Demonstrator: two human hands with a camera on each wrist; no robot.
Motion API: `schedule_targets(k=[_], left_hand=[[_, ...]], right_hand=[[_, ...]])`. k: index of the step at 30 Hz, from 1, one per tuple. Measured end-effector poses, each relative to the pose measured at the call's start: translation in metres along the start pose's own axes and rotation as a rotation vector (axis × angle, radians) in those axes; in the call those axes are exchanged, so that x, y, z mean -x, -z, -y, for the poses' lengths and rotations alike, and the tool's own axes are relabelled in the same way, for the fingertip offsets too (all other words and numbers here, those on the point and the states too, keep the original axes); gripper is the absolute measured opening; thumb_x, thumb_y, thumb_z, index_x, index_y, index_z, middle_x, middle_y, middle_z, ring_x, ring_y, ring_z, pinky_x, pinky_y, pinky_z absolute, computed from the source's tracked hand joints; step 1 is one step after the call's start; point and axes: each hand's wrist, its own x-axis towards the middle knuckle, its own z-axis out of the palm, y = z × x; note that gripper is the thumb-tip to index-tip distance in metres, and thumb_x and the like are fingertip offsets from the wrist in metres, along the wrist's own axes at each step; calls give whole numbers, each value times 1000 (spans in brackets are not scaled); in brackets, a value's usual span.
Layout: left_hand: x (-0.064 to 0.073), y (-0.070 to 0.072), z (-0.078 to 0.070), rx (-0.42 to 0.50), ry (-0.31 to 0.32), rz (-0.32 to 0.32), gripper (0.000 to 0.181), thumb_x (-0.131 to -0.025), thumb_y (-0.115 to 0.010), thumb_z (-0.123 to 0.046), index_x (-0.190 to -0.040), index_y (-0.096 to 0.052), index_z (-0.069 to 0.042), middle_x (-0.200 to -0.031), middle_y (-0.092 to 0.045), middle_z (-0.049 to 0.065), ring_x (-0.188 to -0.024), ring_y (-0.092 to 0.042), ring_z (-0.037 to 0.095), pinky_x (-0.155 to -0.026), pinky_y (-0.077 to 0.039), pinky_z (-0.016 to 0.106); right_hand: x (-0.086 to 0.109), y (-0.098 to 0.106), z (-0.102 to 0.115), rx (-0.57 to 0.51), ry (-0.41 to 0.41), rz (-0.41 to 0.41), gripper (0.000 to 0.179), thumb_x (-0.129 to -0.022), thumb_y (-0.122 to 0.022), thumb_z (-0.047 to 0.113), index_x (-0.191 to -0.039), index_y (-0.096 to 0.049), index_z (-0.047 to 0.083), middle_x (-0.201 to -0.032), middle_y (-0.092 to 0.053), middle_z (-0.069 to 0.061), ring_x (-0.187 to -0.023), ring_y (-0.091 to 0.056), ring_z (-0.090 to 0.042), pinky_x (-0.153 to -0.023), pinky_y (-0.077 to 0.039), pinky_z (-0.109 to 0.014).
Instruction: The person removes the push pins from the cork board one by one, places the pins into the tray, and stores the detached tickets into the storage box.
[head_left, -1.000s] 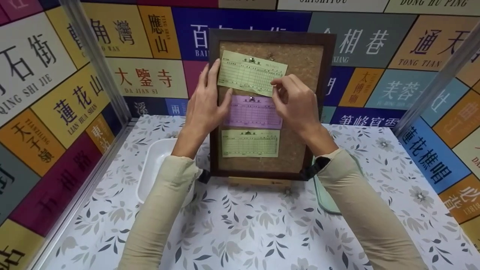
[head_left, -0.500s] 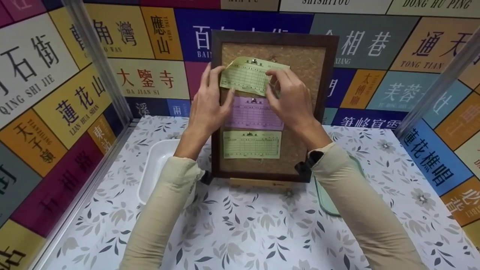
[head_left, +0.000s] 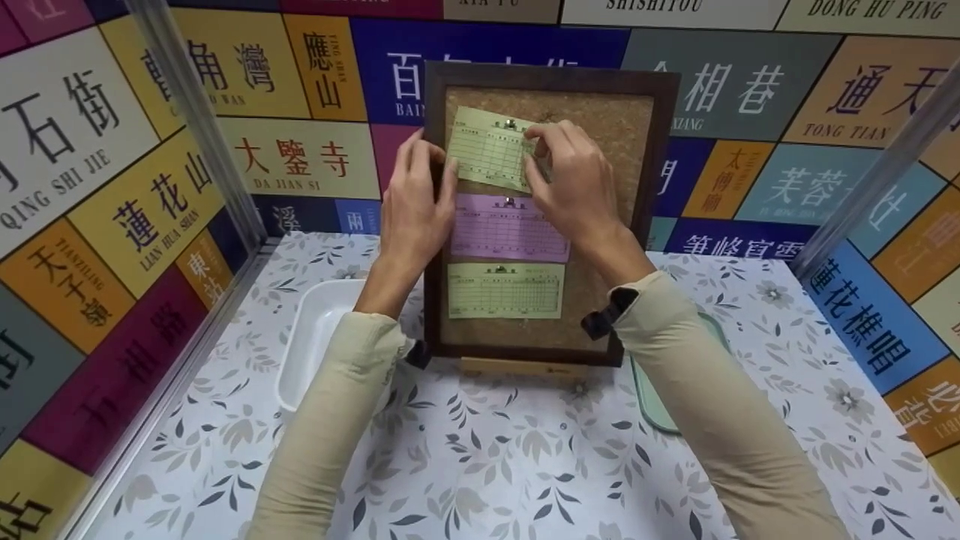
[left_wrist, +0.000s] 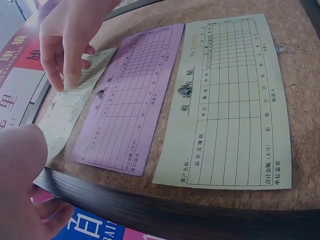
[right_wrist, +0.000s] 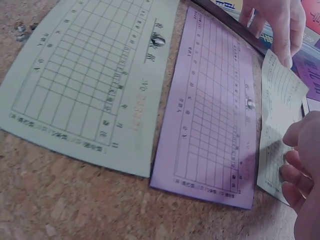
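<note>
A framed corkboard (head_left: 600,285) stands upright with three receipt slips pinned on it. The tilted top green slip (head_left: 487,150) carries a pushpin (head_left: 510,124) near its upper edge. Below come a purple slip (head_left: 499,229) and a level green slip (head_left: 506,291). My left hand (head_left: 416,206) grips the frame's left edge, thumb in front by the top slip, the other fingers partly hidden behind. My right hand (head_left: 577,176) covers the top slip's right part, with bent index finger and thumb apart on the paper, beside the pin. That slip looks creased in the right wrist view (right_wrist: 280,100).
A white tray (head_left: 289,360) stands left of the board, a mint-green tray (head_left: 649,409) right of it, both partly behind the sleeves. A wooden stand (head_left: 517,367) supports the board on the floral tablecloth (head_left: 495,457). Sign-covered walls enclose the table.
My right hand has moved leftward from the top slip's right edge over its face. The slip's left side bulged half a second ago and lies flatter now. My left hand remains at the frame.
</note>
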Motion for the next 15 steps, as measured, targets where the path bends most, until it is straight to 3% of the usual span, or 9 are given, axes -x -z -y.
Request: schedule_targets(k=[15], left_hand=[[2, -4, 3, -11, -4, -28, 23, -111, -59, -33, -114, -67, -13, -167, -48, 7, -129, -70, 29, -103, -60, 40]], right_hand=[[-18, -5, 11, 0, -36, -8, 21, -105, -68, 20, -124, -74, 11, -108, -72, -6, -94, -62, -17, -86, -55, -34]])
